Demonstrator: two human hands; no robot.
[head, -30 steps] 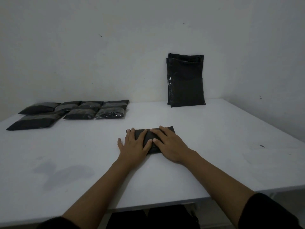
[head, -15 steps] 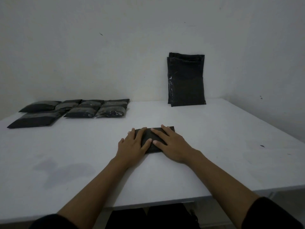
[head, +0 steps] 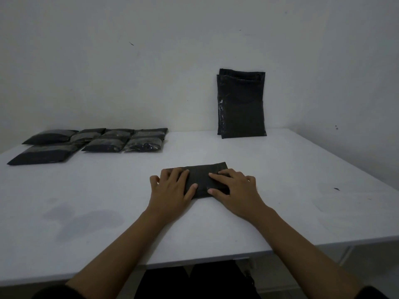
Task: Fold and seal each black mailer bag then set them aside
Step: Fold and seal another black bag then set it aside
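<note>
A folded black mailer bag [head: 199,178] lies flat in the middle of the white table [head: 280,180]. My left hand [head: 171,190] presses on its left end with straight fingers. My right hand [head: 235,190] presses on its right end, fingers flat and pointing left. A strip of the bag shows between the two hands. Several folded black bags [head: 121,140] lie in rows at the back left. A stack of unfolded black mailer bags [head: 241,104] leans upright against the back wall.
A larger flat black bag [head: 41,155] lies at the far left near the table's edge. A dark stain [head: 84,219] marks the table's front left. The white wall closes the back and right side.
Both hands have slid apart along the bag, the left toward its left end and the right toward its right end. The bag stays flat in place.
</note>
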